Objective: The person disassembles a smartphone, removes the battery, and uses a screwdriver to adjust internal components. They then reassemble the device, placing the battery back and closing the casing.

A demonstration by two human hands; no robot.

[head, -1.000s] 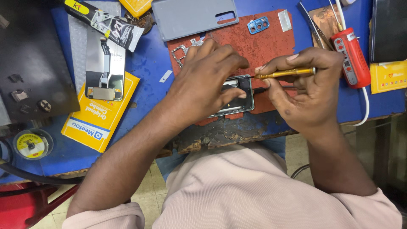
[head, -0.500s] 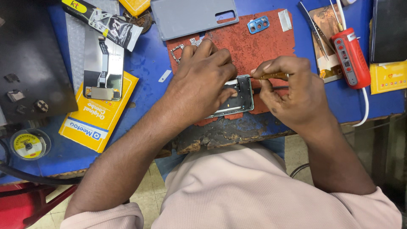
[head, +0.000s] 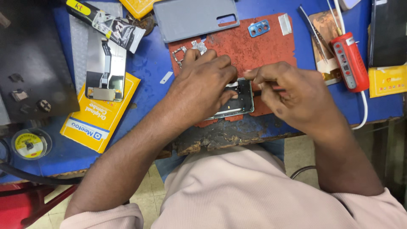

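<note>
An opened phone body lies on a worn red mat at the bench's front edge. My left hand presses down on the phone and covers most of it. My right hand is closed around a thin gold-handled tool, of which only a short dark stretch shows beside the phone's right edge. Its tip is hidden behind my fingers, close to the phone's upper right corner.
A grey phone back cover and a blue camera frame lie beyond the mat. Left are a phone screen panel on a yellow box, a glue tube and a tape roll. Right are tweezers and a red tool.
My right hand has moved left toward the phone and turned over the tool, so its gold handle is now hidden. My left hand stays on the phone.
</note>
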